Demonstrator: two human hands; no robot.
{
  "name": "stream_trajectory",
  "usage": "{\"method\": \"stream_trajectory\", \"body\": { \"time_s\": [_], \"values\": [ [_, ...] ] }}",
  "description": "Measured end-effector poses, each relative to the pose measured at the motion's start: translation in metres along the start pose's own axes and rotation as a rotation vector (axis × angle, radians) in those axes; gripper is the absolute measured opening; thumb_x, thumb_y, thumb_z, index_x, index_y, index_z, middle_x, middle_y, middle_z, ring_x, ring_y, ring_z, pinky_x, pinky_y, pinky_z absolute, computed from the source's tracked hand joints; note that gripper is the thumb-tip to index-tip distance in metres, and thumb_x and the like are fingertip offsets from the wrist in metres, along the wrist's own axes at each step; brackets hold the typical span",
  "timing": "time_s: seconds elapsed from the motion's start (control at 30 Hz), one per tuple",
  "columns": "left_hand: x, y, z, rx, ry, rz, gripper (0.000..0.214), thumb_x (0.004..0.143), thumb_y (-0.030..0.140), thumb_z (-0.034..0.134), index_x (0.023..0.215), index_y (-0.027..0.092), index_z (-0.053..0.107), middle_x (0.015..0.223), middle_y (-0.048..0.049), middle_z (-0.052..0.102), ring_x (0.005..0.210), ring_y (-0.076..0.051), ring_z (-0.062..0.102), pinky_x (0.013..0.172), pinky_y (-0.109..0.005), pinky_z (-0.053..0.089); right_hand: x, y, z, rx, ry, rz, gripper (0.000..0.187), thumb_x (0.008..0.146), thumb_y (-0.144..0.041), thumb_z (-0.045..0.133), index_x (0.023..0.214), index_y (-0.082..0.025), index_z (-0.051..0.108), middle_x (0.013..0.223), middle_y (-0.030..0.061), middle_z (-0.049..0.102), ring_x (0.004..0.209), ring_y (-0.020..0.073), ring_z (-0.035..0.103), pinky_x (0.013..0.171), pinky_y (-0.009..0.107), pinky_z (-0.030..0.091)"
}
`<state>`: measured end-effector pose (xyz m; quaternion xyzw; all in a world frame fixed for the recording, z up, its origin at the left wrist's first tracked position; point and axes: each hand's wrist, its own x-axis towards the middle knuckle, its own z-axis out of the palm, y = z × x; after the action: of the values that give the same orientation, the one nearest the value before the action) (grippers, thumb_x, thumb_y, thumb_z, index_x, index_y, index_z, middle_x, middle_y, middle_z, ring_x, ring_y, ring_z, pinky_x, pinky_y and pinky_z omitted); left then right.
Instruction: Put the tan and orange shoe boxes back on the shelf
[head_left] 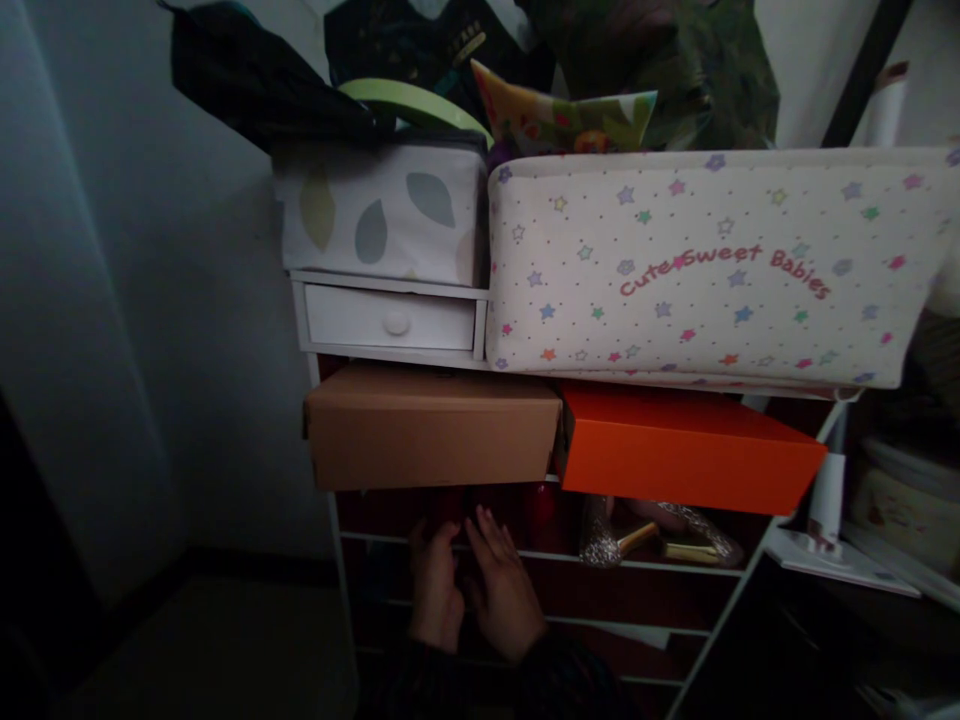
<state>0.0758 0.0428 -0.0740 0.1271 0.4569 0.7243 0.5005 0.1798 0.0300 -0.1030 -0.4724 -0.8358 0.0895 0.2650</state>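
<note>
Low in front of me, both hands reach into the upper level of a white-edged shoe rack (645, 564). My left hand (436, 588) has its fingers bent inward at the shelf edge; whatever they close on is lost in the dark. Beside it, my right hand (504, 588) lies with fingers stretched forward, pointing into the same shelf. A dark red, glossy thing (538, 503) shows dimly just right of the fingertips. Farther right on that level sits a pair of glittery shoes (600, 535) with gold heels.
Above the hands, a brown cardboard box (435, 430) and an orange box (690, 450) jut out from the rack. Higher up stand a small white drawer (390, 320), a leaf-patterned bin (382, 215) and a star-patterned fabric basket (705, 220). A wall (187, 300) is at left.
</note>
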Motion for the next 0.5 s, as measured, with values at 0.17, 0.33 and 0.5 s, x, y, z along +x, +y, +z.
{"method": "stream_trajectory", "body": {
  "time_s": [0.17,0.33,0.5],
  "values": [
    [-0.004,0.004,-0.001,0.047,-0.054,-0.008,0.037,0.068,0.014,0.059,0.104,0.023,0.051,0.093,-0.0011,0.059,0.079,-0.014,0.054,0.069,-0.026,0.041,0.007,0.0,0.0,0.015,-0.061,0.05,0.08,0.07,-0.01,0.041,0.147,-0.017,0.02,0.151,0.0016,0.02,0.142,0.0179,0.014,0.119,0.047,0.007],
    [-0.009,0.005,-0.002,0.119,-0.157,0.011,0.042,0.068,0.02,0.059,0.108,0.025,0.05,0.097,-0.0019,0.059,0.086,-0.016,0.053,0.073,-0.028,0.04,0.007,-0.001,0.006,0.149,0.027,0.119,0.082,0.072,-0.01,0.043,0.148,-0.016,0.014,0.145,0.0067,0.034,0.136,0.0193,0.029,0.118,0.045,0.016],
    [-0.016,0.004,0.004,0.155,-0.331,0.085,0.051,0.069,0.025,0.062,0.119,0.025,0.05,0.113,-0.006,0.057,0.102,-0.02,0.054,0.086,-0.032,0.041,0.004,0.001,0.002,0.339,0.117,0.103,0.081,0.076,-0.009,0.043,0.148,-0.026,0.011,0.144,0.0044,0.034,0.133,0.0141,0.031,0.114,0.036,0.029]
  ]
}}
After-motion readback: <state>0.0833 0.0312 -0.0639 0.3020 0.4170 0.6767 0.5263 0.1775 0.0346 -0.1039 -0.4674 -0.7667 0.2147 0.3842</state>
